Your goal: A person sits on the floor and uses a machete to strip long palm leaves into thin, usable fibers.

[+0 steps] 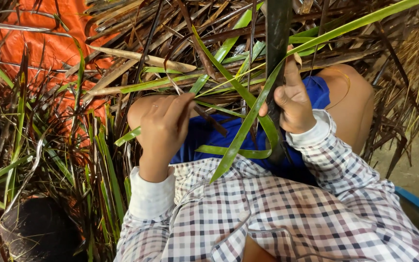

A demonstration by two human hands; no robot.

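Heap of dry brown leaves [180,34]: lying across the whole upper half of the view, from nine o'clock round to three o'clock, tangled with green blades.

Orange sheet [35,43]: showing at ten o'clock, under and behind the heap.

Checked shirt [277,213]: filling the lower middle, at six o'clock, its sleeves running up to both wrists.

Blue shorts [204,138]: showing at the centre between the two hands, with bare knees on either side.

Dark stalk [276,43]: standing near upright at one o'clock, rising past the top edge and passing down through the right hand.

Long green leaf [248,121]: running from the top right corner down across the stalk, bending in a loop just left of the right hand and ending over the shirt.

Left hand [163,128]: sitting at nine o'clock from the centre, fingers curling shut and pinching a thin dry strand [209,119] that is trailing off toward the right; well apart from the stalk.

Right hand [294,104]: sitting at two o'clock from the centre, wrapping closed around the dark stalk, thumb pressing on its near side, the green leaf touching it at the knuckles.
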